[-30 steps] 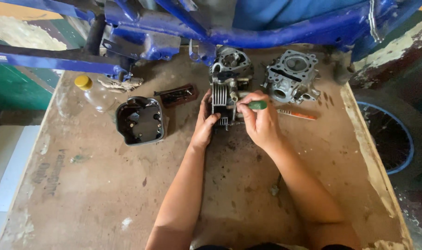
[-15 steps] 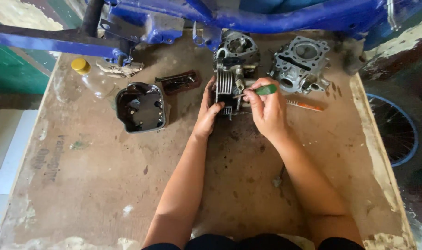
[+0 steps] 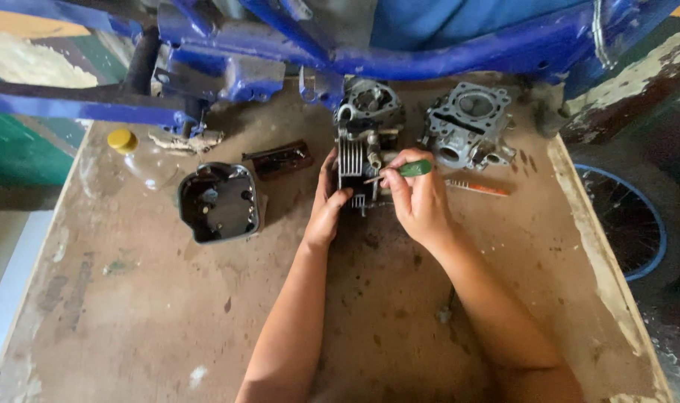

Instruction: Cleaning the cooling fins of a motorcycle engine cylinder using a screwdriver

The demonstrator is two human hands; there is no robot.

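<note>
Both hands remain at the finned engine part [image 3: 353,166] mid-desk [image 3: 131,313], barely shifted: left hand [image 3: 326,213] clasps its side, right hand [image 3: 417,200] pinches a green-handled screwdriver [image 3: 400,172], tip at the part; a black cover [image 3: 218,201] lies to the left

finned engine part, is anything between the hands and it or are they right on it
Nothing visible stands between. The left hand grips the finned engine part directly on its side, and the right hand holds a green-handled screwdriver whose tip reaches straight to the part. The black cover lies off to the side.
</note>
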